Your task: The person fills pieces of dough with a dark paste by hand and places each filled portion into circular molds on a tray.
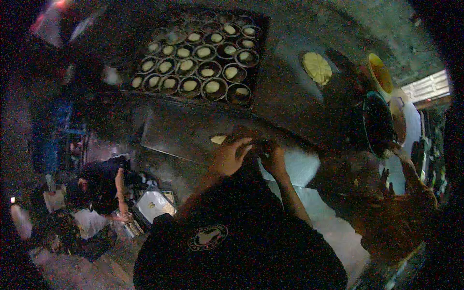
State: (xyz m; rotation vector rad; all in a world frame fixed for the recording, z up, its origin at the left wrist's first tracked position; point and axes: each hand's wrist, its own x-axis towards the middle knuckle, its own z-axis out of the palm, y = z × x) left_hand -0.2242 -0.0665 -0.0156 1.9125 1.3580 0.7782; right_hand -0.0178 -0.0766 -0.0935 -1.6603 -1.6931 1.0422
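My left hand (232,154) and my right hand (272,156) are close together just in front of my dark shirt. Both have curled fingers, and the picture is too dark to tell what lies between them. A small pale piece (218,139), perhaps dough, shows just beyond my left fingers. Past my hands stands a dark tray of round cups (214,87), most with a pale lump inside. To the right of the tray a flat, pale yellow round of dough (317,69) lies on the dark work surface (281,90).
At the right are a yellow-rimmed bowl (380,73), a dark green-rimmed tub (377,123) and a co-worker's arm (407,165) reaching to it. Another person (105,185) works at the lower left beside a pale box (154,206). A pale sheet (302,166) hangs near my right arm.
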